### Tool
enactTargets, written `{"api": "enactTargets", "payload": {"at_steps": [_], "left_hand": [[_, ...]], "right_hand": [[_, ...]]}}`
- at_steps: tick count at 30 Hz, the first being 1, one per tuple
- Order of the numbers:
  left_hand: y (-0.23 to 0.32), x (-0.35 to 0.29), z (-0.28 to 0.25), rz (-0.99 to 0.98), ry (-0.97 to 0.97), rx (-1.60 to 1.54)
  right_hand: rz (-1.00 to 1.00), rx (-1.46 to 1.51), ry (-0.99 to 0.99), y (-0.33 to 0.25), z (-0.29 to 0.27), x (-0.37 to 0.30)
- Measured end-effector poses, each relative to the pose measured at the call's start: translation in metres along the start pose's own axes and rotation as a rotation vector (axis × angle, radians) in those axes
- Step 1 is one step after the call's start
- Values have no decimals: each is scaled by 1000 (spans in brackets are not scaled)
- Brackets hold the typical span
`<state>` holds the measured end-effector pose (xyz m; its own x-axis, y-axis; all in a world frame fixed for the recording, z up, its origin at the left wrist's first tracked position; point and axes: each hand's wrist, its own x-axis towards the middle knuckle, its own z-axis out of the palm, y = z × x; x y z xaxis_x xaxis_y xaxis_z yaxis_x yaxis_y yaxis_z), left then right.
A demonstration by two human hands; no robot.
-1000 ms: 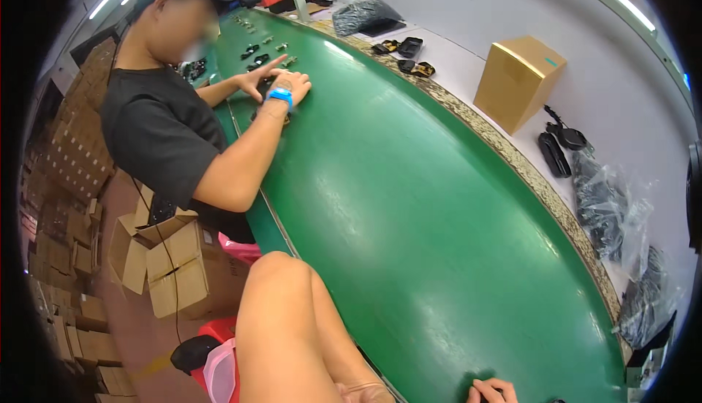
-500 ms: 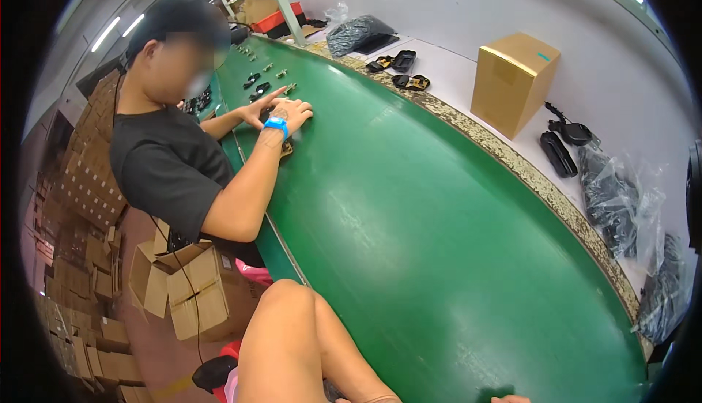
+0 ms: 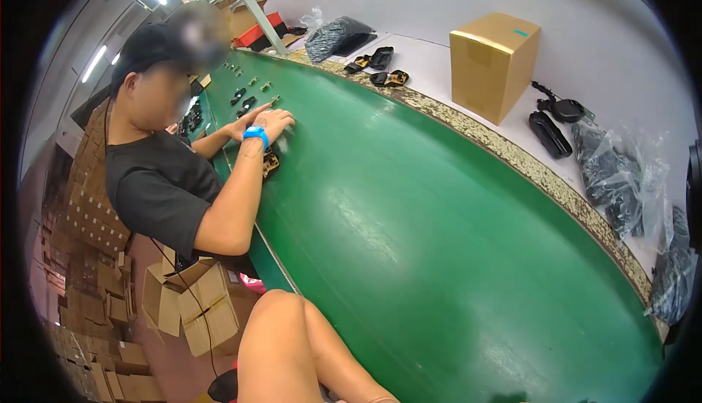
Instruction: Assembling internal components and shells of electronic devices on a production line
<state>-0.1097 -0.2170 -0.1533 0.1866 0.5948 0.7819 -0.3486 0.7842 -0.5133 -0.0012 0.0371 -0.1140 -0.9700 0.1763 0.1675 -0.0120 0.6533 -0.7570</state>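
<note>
My bent left arm (image 3: 281, 344) comes in from the lower edge, its elbow beside the near edge of the green conveyor belt (image 3: 409, 235). A thin band (image 3: 383, 399) shows at its wrist, and my left hand lies beyond the frame. My right hand is out of view too; only a dark shadow shows on the belt at the lower edge. To the left, a co-worker (image 3: 164, 183) in a dark T-shirt and cap reaches over the belt, both hands (image 3: 270, 123) close together. Near that forearm lies a small black and yellowish part (image 3: 270, 164).
Small black parts (image 3: 245, 106) and metal pieces (image 3: 266, 85) lie along the far belt. On the ledge behind stand a cardboard box (image 3: 482, 70), black plastic housings (image 3: 550, 134) and plastic-bagged dark goods (image 3: 610, 180). Open cartons (image 3: 205, 311) sit on the floor at left.
The view has shifted slightly, and the scene sits further left. Fingertips seen at the lower edge have left the frame. The co-worker's hands remain over the belt; another person's head shows behind.
</note>
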Motion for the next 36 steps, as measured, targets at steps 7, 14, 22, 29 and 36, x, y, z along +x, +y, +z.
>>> {"api": "enactTargets", "payload": {"at_steps": [7, 14, 22, 29, 36], "left_hand": [[0, -1, -12, 89, 10, 1], [-2, 3, -14, 193, -25, -6], [-8, -19, -52, 206, 62, 17], [-15, -18, -45, 155, 96, 32], [-20, -24, -37, 99, 157, 30]], "right_hand": [[-31, 38, -40, 0, -5, 6], [-21, 41, -56, 2, -6, 9], [-22, 35, -71, 4, -8, 13], [14, -16, -40, -1, -10, 6], [70, -47, 1, 0, -9, -2]]}}
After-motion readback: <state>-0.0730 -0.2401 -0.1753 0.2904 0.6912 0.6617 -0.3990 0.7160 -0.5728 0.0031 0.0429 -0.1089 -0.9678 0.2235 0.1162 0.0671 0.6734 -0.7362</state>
